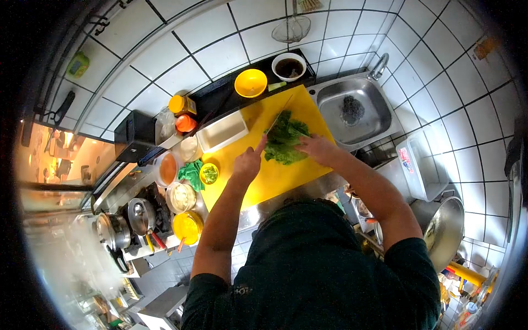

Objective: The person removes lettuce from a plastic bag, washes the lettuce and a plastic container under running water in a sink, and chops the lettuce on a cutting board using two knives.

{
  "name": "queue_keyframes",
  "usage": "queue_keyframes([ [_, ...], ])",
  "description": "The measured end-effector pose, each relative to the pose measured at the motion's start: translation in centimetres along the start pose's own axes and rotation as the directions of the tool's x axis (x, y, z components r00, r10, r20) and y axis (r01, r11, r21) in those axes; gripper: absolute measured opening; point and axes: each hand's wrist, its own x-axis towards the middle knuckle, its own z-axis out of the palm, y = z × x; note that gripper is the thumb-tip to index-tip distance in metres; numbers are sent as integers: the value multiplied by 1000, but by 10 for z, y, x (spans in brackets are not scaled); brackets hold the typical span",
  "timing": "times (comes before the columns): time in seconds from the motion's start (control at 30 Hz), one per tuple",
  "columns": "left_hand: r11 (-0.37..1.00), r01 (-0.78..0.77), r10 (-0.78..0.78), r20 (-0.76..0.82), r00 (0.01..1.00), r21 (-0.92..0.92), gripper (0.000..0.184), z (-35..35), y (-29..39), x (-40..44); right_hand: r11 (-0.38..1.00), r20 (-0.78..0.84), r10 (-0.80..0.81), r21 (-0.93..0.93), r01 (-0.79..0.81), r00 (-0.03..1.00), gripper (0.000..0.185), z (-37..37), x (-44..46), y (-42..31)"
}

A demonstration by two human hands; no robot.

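My left hand (249, 164) is closed around the handle of a knife (280, 114), its thin blade pointing away from me toward the far edge of a yellow cutting board (305, 107). Right of the blade lies a bunch of green leaf lettuce (284, 146) on the board. My right hand (316, 149) grips the lettuce from its right side, fingers bent over the leaves. The knife handle is mostly hidden in my left hand.
A sink (356, 110) adjoins the board's right. Behind it stand a yellow bowl (251, 83) and a bowl of dark liquid (289, 67). At left are a white tray (223, 132), a green cloth (191, 175), a small bowl of chopped greens (209, 174) and pans (141, 215).
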Motion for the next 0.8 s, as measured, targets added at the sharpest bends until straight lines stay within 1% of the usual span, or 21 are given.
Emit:
queue_keyframes([
  [0.1,1000,-21,21,31,999,-7,79,22,-14,8,998,-44,-51,-35,50,998,62,23,10,17],
  [0.2,999,47,-46,68,997,-24,77,-3,1,5,994,-132,-83,-80,73,988,60,25,12,21],
  [0.3,998,43,-41,77,996,-34,77,15,-3,6,994,-69,-71,-85,65,995,58,26,16,19],
  [0.4,999,16,-15,39,999,-41,77,20,-10,11,997,7,-36,-64,36,999,58,9,15,15],
  [0.5,998,36,-33,49,998,-59,77,8,-2,8,999,35,-33,-40,35,999,58,2,13,15],
  [0.6,996,-43,44,1,999,-72,77,25,-15,9,989,-56,-89,-127,81,994,57,6,14,16],
  [0.7,997,9,-8,14,1000,-71,77,4,-1,9,997,63,-39,-70,43,997,53,-16,11,12],
  [0.8,1000,-19,20,59,998,-25,77,18,-6,3,992,-37,-116,-54,113,993,47,7,19,20],
])
